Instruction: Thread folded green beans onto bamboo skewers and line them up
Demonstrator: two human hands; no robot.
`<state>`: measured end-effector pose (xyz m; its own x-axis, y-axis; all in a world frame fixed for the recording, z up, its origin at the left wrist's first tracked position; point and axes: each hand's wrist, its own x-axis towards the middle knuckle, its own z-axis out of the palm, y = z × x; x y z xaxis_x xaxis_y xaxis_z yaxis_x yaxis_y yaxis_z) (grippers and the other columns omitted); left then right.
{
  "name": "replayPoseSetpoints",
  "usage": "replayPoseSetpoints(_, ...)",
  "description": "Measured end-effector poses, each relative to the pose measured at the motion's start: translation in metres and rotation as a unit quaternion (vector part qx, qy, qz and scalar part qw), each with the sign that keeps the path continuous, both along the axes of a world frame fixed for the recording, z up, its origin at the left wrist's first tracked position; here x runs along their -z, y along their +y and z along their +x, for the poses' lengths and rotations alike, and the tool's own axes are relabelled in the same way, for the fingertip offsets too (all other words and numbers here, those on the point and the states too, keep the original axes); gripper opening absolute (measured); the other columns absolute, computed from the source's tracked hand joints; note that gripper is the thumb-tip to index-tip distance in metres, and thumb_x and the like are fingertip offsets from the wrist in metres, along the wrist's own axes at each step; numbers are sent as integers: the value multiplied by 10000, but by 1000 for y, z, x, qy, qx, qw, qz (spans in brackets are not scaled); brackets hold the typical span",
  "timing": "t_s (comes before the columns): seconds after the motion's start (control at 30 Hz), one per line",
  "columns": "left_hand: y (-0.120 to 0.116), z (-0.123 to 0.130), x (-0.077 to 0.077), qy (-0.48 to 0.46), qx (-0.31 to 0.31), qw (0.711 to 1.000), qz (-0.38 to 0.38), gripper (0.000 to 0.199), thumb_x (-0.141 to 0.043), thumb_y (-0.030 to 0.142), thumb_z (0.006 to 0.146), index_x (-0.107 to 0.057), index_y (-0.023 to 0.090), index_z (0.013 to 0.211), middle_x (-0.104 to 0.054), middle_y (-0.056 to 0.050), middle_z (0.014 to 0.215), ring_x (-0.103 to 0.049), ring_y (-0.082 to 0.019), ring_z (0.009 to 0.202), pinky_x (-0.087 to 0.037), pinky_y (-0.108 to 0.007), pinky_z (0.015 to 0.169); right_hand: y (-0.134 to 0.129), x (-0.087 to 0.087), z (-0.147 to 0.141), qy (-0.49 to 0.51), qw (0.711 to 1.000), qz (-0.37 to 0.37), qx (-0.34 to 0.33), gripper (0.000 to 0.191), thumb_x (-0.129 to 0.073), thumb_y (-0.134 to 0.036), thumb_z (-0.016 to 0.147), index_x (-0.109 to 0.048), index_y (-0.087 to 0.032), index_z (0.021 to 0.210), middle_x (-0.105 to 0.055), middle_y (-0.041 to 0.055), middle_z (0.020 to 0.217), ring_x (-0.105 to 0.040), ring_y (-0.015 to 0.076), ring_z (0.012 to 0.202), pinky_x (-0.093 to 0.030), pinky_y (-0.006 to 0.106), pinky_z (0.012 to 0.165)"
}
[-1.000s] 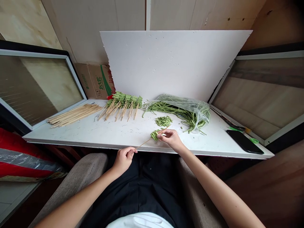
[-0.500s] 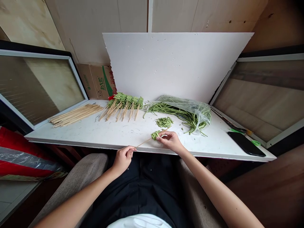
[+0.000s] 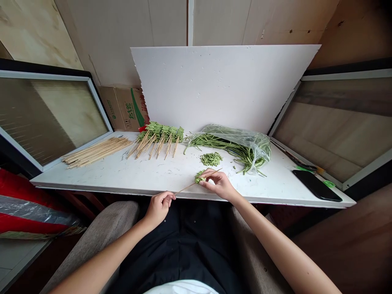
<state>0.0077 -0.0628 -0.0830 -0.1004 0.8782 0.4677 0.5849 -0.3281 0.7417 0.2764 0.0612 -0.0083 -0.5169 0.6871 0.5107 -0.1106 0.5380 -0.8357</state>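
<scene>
Near the table's front edge, my left hand point(image 3: 158, 207) pinches the lower end of a thin wooden skewer point(image 3: 185, 189). The skewer slants up to the right, and its tip shows beyond my right hand point(image 3: 219, 186). Cut green bean pieces point(image 3: 198, 176) sit side by side along its upper part. My right thumb and fingers are closed on these pieces and partly hide them. Just behind lies a small pile of loose cut beans point(image 3: 211, 159). Farther back on the left, loaded bean skewers point(image 3: 163, 132) are stacked with their bare stick ends toward me.
Bare skewers point(image 3: 98, 152) lie spread at the left. A clear plastic bag point(image 3: 257, 143) half covers long green beans point(image 3: 214, 142) at the back. On the right are a black phone point(image 3: 317, 185) and scissors point(image 3: 308, 166). A white board point(image 3: 226, 85) stands behind.
My right hand has turned a little over the bean pieces and now covers more of them. My left hand keeps hold of the skewer end. The view has shifted slightly.
</scene>
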Motion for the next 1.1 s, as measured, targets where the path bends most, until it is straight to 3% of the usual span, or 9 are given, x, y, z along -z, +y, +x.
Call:
replayPoseSetpoints(0.37,-2,8,0,-33,19,999,-23,345,-505,322,1031,-692,168,785,-506,34,539,-451,-104,477,-362,-208,516,-9,-5,-1,-28,999,12,23,251,-884,-467,813,-814,-245,909,-757,93,930,-684,251,886,-547,377,769)
replayPoseSetpoints(0.77,-2,10,7,-21,21,999,-24,356,-495,322,1047,-695,168,796,-509,35,544,-459,-104,480,-370,-210,522,-6,0,-5,11,1000,-16,12,308,-898,-508,793,-796,-236,894,-745,79,916,-683,226,852,-547,365,769)
replayPoseSetpoints(0.93,2,-4,-5,3,-10,1000,14,349,-504,343,1062,-732,176,857,-597,17,591,-556,-127,529,-442,-235,587,10,-10,24,-99,994,48,24,380,-895,-453,809,-809,-251,1120,-776,112,1184,-695,293,1122,-554,385,850)
replayPoseSetpoints(1.1,8,-27,-18,36,-57,996,65,287,-538,340,1058,-746,194,926,-696,-10,704,-670,-166,651,-515,-270,679,32,2,53,-212,948,184,149,299,-640,-324,983,-771,-245,1240,-745,121,1201,-621,320,1161,-510,467,971)
